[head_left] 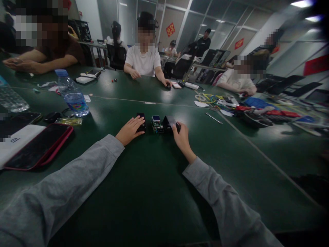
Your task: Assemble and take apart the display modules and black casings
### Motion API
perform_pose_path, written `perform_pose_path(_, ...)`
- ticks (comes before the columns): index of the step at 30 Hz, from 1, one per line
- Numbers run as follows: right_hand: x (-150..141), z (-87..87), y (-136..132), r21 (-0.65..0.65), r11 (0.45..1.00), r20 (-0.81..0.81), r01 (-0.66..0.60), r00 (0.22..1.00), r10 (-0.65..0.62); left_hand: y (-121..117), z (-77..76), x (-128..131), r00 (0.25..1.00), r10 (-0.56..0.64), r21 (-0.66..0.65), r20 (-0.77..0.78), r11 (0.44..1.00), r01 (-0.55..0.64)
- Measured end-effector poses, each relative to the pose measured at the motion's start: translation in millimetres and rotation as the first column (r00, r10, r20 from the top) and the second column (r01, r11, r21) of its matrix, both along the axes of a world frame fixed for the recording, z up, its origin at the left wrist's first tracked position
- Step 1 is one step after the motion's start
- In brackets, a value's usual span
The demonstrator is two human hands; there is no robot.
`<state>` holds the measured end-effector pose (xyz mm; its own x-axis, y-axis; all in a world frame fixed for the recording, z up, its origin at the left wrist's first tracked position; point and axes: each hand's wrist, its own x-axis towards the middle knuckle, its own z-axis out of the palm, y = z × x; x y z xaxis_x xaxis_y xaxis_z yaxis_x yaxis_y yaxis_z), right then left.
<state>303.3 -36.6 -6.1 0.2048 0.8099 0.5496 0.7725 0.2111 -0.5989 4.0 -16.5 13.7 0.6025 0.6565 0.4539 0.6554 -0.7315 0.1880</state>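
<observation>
Left hand (pixel 131 129) lies fairly open, its fingers nearly straight over a small black oblong box (pixel 140 114) and its thumb by the near end; whether it presses or grips, I cannot tell. Right hand (pixel 182 137) is partly closed, thumb and fingers pinching the outer side of a dark, angular black piece (pixel 168 122) with a glossy face. Between the box and the piece sits a small green circuit board (pixel 157 128) with a little square screen (pixel 155 118) on top, with neither hand on it. All three are in a row on the dark green table (pixel 128 188).

As a judgement, the step in hand is steadying or placing the two black parts on either side of the board. Any further move here would call for a light grip on the black piece, kept off the screen and the exposed components.

Of the containers, a clear plastic bottle with a blue cap (pixel 74 94) stands to the left, closed, with clear liquid showing low in it; the exact level is hard to read. Another clear bottle (pixel 11 96) is cut off by the left edge, so its top and contents are uncertain. The black piece looks hollow on the board side, but its inside is too dark to read. Whether the black oblong box holds anything is hidden by the fingers.
</observation>
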Motion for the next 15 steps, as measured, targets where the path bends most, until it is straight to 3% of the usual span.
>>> perform_pose_path(4,-4.4,8.9,-5.5,0.012,0.999,-0.001,-0.034,0.999,0.034,0.5,0.0,0.5,1.0,-0.005,0.02,0.0,1.0,0.005)
perform_pose_path(8,15.2,23.1,-19.6,-0.074,0.996,-0.292,-0.045,0.956,0.021,0.4,0.1,0.6,1.0,0.004,0.038,-0.011,0.999,-0.004)
perform_pose_path(11,62.5,31.8,-47.6,-0.093,0.995,-0.459,0.019,0.886,-0.06,-0.7,0.5,0.4,1.0,0.008,0.04,-0.019,0.999,-0.008)
perform_pose_path(13,108.7,34.7,-77.1,-0.11,0.984,-0.545,0.138,0.82,-0.176,-1.8,1.2,0.6,1.0,0.013,0.038,-0.014,0.999,-0.012)
perform_pose_path(15,160.5,34.9,-113.4,-0.14,0.949,-0.52,0.284,0.794,-0.314,-3.2,2.5,0.9,1.0,0.018,0.033,0.0,0.999,-0.018)
